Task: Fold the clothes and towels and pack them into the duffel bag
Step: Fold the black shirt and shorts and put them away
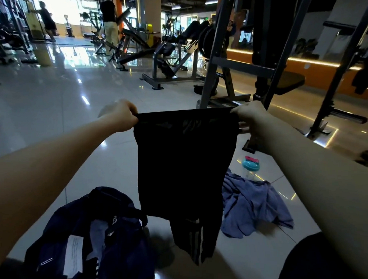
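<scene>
1. trousers (186, 160): plain black; pale grey vertical stripes along the lower leg.
2. duffel bag (125, 258): dark navy blue with black straps; short white stripes on its side.
3. label (72, 257) on the duffel bag: white, with fine grey print too small to read.
4. cloth (255, 205) on the floor: plain blue-grey.
5. bottle (250, 172): clear body, turquoise lid, pink tab on top.
6. floor (50, 98): glossy pale grey tiles with thin dark joints.
7. wall band (323, 78): orange, edged by a yellow light strip.
8. gym frame (239, 66): dark grey.

Open floor (50, 103) left; duffel bag (56, 229), blue cloth (255, 205), bottle (250, 168) below.
</scene>
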Tool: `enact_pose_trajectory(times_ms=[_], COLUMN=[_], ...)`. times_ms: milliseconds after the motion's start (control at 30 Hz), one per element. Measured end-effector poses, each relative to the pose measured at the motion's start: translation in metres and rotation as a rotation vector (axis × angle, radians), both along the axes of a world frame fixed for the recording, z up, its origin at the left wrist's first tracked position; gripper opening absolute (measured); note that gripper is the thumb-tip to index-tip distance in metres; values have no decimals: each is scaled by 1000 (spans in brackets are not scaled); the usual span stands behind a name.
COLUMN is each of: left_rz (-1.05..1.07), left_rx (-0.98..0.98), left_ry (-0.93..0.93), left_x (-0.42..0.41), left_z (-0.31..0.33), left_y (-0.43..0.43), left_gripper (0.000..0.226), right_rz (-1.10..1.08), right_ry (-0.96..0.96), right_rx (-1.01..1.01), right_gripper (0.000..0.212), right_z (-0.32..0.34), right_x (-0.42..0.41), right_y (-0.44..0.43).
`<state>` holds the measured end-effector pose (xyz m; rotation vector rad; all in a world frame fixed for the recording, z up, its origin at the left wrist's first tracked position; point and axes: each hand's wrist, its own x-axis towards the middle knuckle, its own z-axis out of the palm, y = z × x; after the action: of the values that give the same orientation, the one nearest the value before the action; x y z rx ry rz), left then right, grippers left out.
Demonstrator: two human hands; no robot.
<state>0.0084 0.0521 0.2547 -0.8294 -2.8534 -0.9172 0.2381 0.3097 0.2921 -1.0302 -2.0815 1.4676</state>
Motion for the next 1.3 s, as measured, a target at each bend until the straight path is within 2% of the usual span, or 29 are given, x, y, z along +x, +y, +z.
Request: enact_pose_trajectory(times_ms=[67, 233, 300, 367, 467, 633, 700, 800, 933, 1000, 1033, 1067, 1133, 1233, 1267, 1300], left_rz=[4, 14, 16, 1, -40, -201, -251, -295, -314, -308, -316, -329, -367, -455, -475, -492], left_rx=[58, 392, 470, 513, 483, 308, 242, 175, 220, 252, 259, 259, 232, 189, 182, 180], left_ry=[-83, -516, -645, -730, -748, -689, -671, -668, -761, -826, -856, -879, -920, -980, -991, -1000], left_x=[-4, 0, -4, -8, -12, -10, -9, -12, -19, -21, -20, -18, -18, -21, -21, -20], left_z=[-4, 2, 2, -2, -5, -3, -1, -1, -12, -19, -21, -22, -23, -25, -25, -25], left_y=[-1, 5, 7, 8, 8, 7, 4, -4, -17, -21, -23, -24, -26, -29, -28, -26], left_gripper=[8, 3, 6, 10, 16, 23, 19, 13, 18, 22, 24, 26, 38, 83, 79, 59], right_rz=[-1, 10, 29, 63, 118, 14, 24, 158, 434, 555, 592, 597, 537, 402, 348, 277], right_ry=[-5, -57, -59, -58, -72, -6, -57, -119, -62, -90, -108, -108, -83, -36, -49, -67], right_rx=[-32, 10, 5, 6, 34, 27, 11, -9, -105, -168, -194, -209, -241, -332, -348, -352], right_gripper=[9, 13, 21, 16, 11, 1, 7, 14, 13, 49, 60, 59, 41, 25, 22, 22], right_z=[1, -6, -8, -8, -7, -8, -10, -13, -15, -14, -14, -15, -15, -11, -9, -7], right_x=[2, -2, -2, -3, -7, -8, -5, 5, 22, 27, 27, 25, 21, 18, 17, 17], right_y=[4, 2, -1, -5, -11, -1, 7, 19, 29, 33, 35, 36, 39, 34, 30, 27])
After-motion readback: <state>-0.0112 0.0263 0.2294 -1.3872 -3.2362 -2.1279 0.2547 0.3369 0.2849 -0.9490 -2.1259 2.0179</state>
